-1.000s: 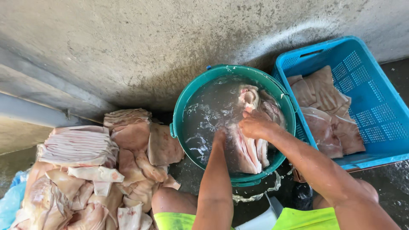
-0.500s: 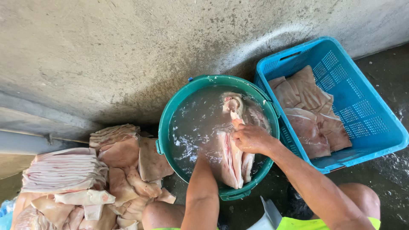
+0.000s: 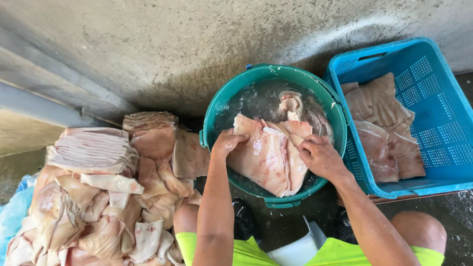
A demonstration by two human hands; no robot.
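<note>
At the far left a scrap of blue plastic sheet [image 3: 12,212] shows under a large heap of raw pork skin pieces [image 3: 98,192] lying on the wet concrete floor [image 3: 148,49]; the top left of the heap is a neat stack of flat sheets, the rest is loosely tumbled and reaches almost to the person's knee. Just right of the heap stands a round green basin [image 3: 209,118] filled with water, with more pale pieces sunk at its far side; one broad wet slab of pork skin [image 3: 268,157] is raised partly out of the water and drapes over the near rim. The left hand [image 3: 227,143] is closed on the slab's upper left corner, fingers curled over the edge; the right hand [image 3: 320,156] is closed on its right edge, fingers folded down over the fat side; both have firm hold of the same piece and nothing else. Touching the basin on the right is a blue plastic crate [image 3: 438,123] with perforated walls, holding several washed-looking pieces laid flat along its left half.

The slab looks slick and heavy, so the likeliest slip, in my judgement, is that it slides from the fingers; it could drop back and splash water over the rim, or fall off the near side onto the dirty floor between the knees; its weight on the rim could also tip the basin towards the person.
</note>
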